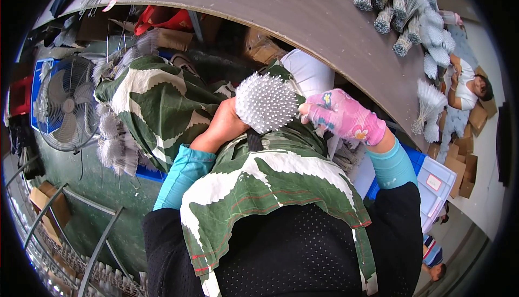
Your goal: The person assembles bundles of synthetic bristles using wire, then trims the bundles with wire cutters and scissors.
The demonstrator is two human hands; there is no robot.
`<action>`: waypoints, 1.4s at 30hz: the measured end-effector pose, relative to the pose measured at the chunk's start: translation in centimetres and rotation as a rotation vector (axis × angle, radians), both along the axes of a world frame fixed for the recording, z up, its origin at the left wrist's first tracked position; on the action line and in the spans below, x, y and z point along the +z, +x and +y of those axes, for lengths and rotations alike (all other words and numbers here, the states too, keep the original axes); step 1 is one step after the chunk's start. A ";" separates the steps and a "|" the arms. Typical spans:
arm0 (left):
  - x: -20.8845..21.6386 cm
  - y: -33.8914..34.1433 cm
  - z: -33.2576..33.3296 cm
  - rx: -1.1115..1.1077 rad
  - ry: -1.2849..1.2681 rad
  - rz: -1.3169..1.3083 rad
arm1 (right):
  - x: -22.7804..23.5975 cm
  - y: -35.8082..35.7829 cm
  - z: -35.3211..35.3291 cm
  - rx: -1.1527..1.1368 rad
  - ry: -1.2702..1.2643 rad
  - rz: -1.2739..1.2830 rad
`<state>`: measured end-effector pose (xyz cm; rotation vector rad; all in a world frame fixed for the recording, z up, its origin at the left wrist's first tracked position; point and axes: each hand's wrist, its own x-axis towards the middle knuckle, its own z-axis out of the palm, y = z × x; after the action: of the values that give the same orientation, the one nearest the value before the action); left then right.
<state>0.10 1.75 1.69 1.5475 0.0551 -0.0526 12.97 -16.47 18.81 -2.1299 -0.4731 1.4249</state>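
My bare left hand [226, 122] is wrapped round a bundle of thin stems [267, 102], held above my lap. Its rounded, whitish-grey end is turned up, dotted all over with small pale tips; the lower part of the bundle is hidden. Just off the right side of the bundle is my right hand [343, 116], in a pink flowered glove with the fingertips bare. Its thumb and fingers are pinched together close to the edge of the bundle; what they hold, if anything, is too small to make out. A green and white patterned apron [281, 172] covers my lap.
A brown table [324, 21] curves across the front, with several bundles of wire stems [400, 13] at its far right. A standing fan [67, 105] is on the left. A blue and white crate [427, 180] sits by my right elbow. Another person [466, 88] is at the far right.
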 end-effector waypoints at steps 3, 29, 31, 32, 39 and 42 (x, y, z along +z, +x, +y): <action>0.3 -0.1 0.0 0.006 -0.040 0.012 | -0.4 0.5 0.0 -0.024 -0.011 0.036; 0.6 -0.2 0.1 -0.035 -0.047 0.044 | 0.2 1.8 -0.1 -0.005 -0.120 0.131; 0.7 -0.3 0.2 -0.040 -0.022 0.035 | 0.2 1.8 -0.3 -0.009 -0.127 0.144; 0.7 -0.2 0.2 -0.043 0.002 0.031 | 0.2 1.8 -0.3 -0.013 -0.135 0.162; 0.6 0.0 0.2 -0.060 -0.018 0.027 | -1.2 1.1 -0.5 -0.030 -0.154 0.154; 0.5 -0.1 0.2 -0.055 -0.016 0.055 | -2.4 0.7 -1.3 -0.112 -0.093 0.230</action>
<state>-0.04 1.93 2.23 1.5315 0.0556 -0.1387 13.63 -17.79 16.39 -1.9957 -0.1998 1.6294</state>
